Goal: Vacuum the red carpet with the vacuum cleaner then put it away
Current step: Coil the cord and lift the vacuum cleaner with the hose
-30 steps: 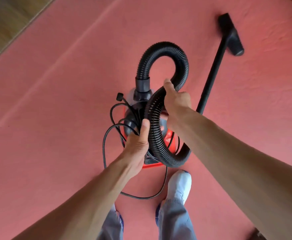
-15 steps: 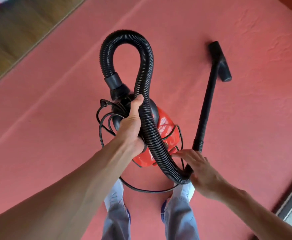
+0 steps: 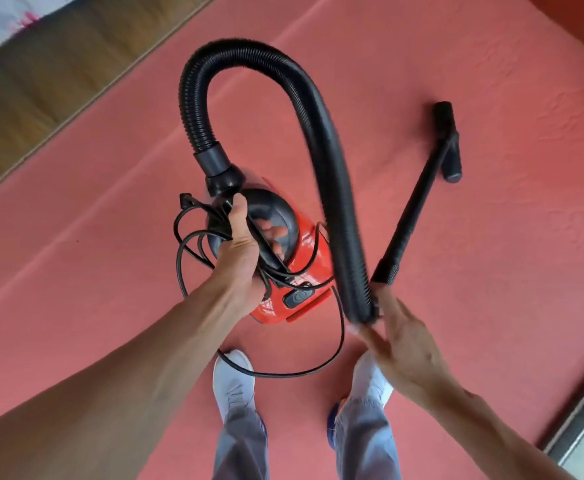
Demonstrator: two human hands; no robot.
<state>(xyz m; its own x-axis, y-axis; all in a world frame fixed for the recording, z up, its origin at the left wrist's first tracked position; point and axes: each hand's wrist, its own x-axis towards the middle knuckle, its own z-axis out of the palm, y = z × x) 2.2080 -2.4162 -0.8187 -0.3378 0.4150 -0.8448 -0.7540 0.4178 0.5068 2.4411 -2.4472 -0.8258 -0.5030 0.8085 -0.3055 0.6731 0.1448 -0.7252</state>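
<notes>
— Where is the vacuum cleaner?

— Over the red carpet, just ahead of my 2 white shoes. My left hand is curled round its black handle, with loops of the cord bunched in the same grip.

— And the other one of your hands?

— My right hand has its fingers straight, holding nothing, and touches the lowest bend of the hose. The hose arches up from the front of the machine and comes down on the right.

— The wand?

— It slants away from that bend to the nozzle, which lies on the carpet. Wooden floor shows at the upper left.
</notes>
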